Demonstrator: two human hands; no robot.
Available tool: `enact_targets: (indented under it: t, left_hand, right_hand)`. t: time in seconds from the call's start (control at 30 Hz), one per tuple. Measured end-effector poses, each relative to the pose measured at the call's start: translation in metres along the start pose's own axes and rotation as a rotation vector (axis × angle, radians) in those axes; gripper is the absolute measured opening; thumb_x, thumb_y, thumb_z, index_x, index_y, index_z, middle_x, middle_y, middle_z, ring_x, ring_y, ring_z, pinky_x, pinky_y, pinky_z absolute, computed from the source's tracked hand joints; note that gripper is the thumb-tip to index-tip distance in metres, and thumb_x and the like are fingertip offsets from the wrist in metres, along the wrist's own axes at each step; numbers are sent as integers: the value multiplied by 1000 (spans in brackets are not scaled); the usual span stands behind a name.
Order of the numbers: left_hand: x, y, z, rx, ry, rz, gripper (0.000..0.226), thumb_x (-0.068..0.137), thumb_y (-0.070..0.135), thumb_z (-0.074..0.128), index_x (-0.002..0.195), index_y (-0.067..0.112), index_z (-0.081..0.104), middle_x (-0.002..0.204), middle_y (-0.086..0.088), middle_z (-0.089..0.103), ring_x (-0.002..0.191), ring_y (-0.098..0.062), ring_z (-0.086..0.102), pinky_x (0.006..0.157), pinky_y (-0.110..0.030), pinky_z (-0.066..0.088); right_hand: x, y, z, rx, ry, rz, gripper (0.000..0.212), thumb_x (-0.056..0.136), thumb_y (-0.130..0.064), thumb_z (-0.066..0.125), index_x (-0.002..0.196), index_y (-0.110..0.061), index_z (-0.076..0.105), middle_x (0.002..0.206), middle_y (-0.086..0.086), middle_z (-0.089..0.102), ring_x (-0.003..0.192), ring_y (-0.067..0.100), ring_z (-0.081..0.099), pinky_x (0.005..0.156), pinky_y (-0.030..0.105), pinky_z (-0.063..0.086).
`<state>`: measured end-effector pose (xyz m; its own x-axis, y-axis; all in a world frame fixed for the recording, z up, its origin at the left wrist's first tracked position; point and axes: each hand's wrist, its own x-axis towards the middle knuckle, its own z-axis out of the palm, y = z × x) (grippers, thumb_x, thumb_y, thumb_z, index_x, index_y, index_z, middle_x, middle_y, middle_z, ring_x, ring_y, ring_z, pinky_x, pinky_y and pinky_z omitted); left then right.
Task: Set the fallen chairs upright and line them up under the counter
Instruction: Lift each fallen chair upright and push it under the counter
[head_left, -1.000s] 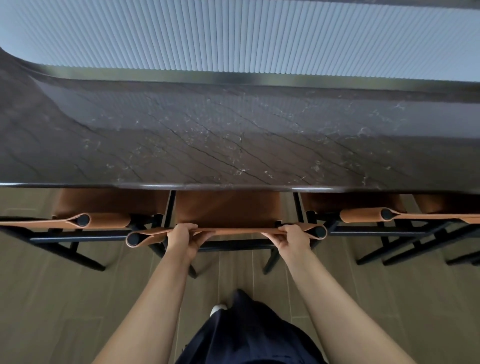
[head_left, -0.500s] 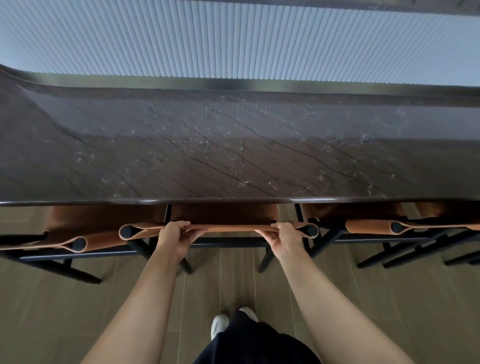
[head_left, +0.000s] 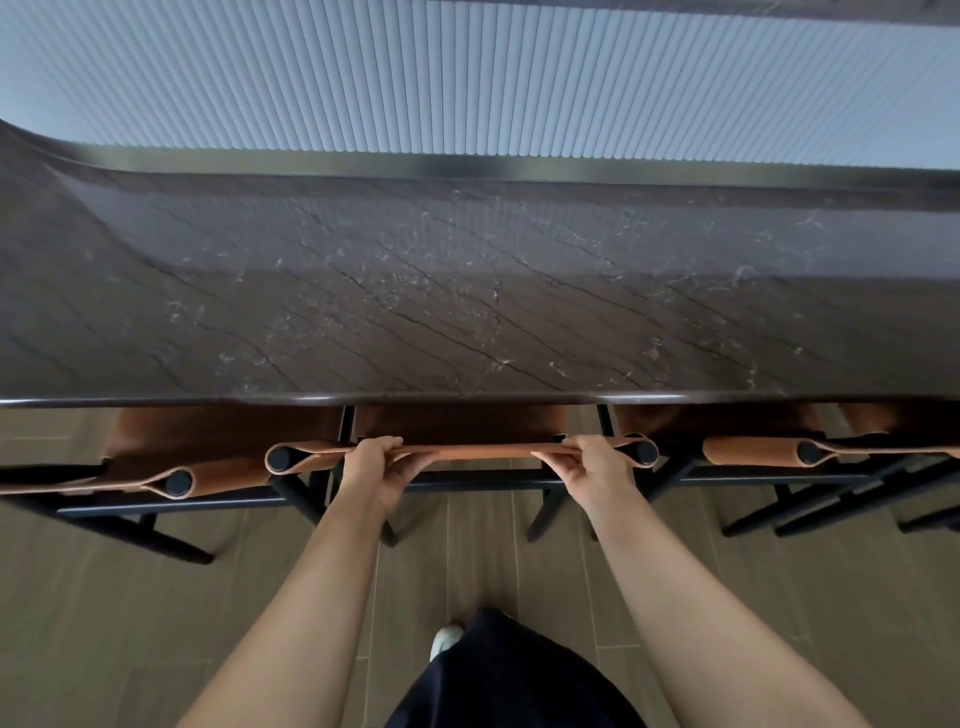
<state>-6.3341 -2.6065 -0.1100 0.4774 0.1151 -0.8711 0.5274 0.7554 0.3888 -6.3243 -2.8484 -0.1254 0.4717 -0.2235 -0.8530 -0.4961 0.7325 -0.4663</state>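
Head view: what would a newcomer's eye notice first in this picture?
The dark veined stone counter fills the middle. Just below its near edge, the left hand and right hand both grip the tan leather backrest of the middle black-framed chair. A left chair and a right chair flank it.

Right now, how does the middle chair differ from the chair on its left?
The left hand and right hand grip the middle chair by its back; the left chair is untouched. The middle chair's back lies closer to the counter edge; the left chair's back sits nearer the person. Both stand upright, with tan leather backs, black frames and seats under the counter.
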Motion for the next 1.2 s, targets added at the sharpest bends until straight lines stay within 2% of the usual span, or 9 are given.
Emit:
enact_targets:
  t: [0.3, 0.43, 0.53, 0.67, 0.77, 0.87, 1.0, 1.1, 1.2]
  left_hand:
    - [-1, -4, -3, 6, -3, 3, 41, 93, -7, 51, 130, 7, 44, 119, -23, 52, 91, -43, 62, 61, -50, 60]
    - [-11, -6, -1, 13, -8, 16, 27, 94, 1, 56, 120, 6, 50, 125, -21, 52, 90, -42, 61, 61, -48, 60]
    - [-20, -16, -3, -10, -1, 64, 42, 95, 13, 59, 134, 13, 43, 128, -14, 49, 97, -39, 62, 67, -47, 60]
    - [-37, -34, -12, 7, -33, 157, 36, 96, 21, 59, 128, 12, 46, 132, -12, 50, 110, -34, 60, 75, -46, 57]
    - [-42, -41, -23, -34, 33, 262, 42, 96, 23, 58, 135, 13, 44, 132, -13, 53, 107, -32, 64, 85, -47, 56]
    - [-52, -48, -34, -47, 64, 349, 41, 96, 24, 58, 134, 12, 46, 126, -12, 58, 101, -29, 67, 82, -44, 57]
    - [-72, -57, -59, 28, 26, 477, 40, 96, 23, 57, 134, 16, 46, 116, -8, 63, 100, -25, 67, 84, -41, 56]
    - [-90, -54, -83, 84, -18, 560, 19, 97, 23, 55, 116, 23, 56, 110, -5, 68, 99, -21, 68, 83, -37, 56]
    - [-108, -47, -107, 118, -44, 610, 18, 100, 22, 51, 117, 22, 56, 108, -3, 69, 99, -18, 67, 80, -33, 54]
  right_hand:
    - [-4, -5, -6, 2, -24, 26, 23, 89, 14, 52, 107, 0, 54, 105, 26, 60, 89, 40, 65, 49, 48, 59]
    - [-13, -6, -17, -58, -105, 36, 16, 90, 1, 64, 104, 2, 59, 103, 26, 67, 92, 38, 69, 65, 47, 62]
    - [-17, -8, -29, -166, -198, 74, 28, 90, -13, 69, 112, -1, 57, 109, 27, 67, 98, 39, 70, 70, 46, 61]
    - [-20, -14, -46, -296, -340, 108, 30, 96, -25, 60, 119, -7, 54, 105, 22, 72, 98, 35, 71, 69, 43, 60]
    - [-25, -16, -53, -357, -464, 138, 29, 100, -25, 52, 124, -10, 52, 110, 21, 71, 102, 33, 70, 72, 44, 60]
    - [-37, -13, -55, -468, -506, 120, 31, 99, -33, 52, 122, -13, 56, 114, 14, 72, 110, 29, 66, 81, 47, 54]
    - [-62, 5, -50, -553, -555, 31, 29, 101, -30, 49, 123, -18, 62, 115, 10, 72, 113, 27, 64, 89, 45, 50]
    - [-86, 26, -44, -590, -596, -33, 30, 101, -28, 47, 121, -19, 67, 119, 9, 71, 115, 25, 62, 97, 44, 47]
    - [-109, 52, -37, -600, -642, -82, 29, 101, -28, 48, 120, -20, 68, 119, 8, 70, 115, 24, 62, 93, 42, 49]
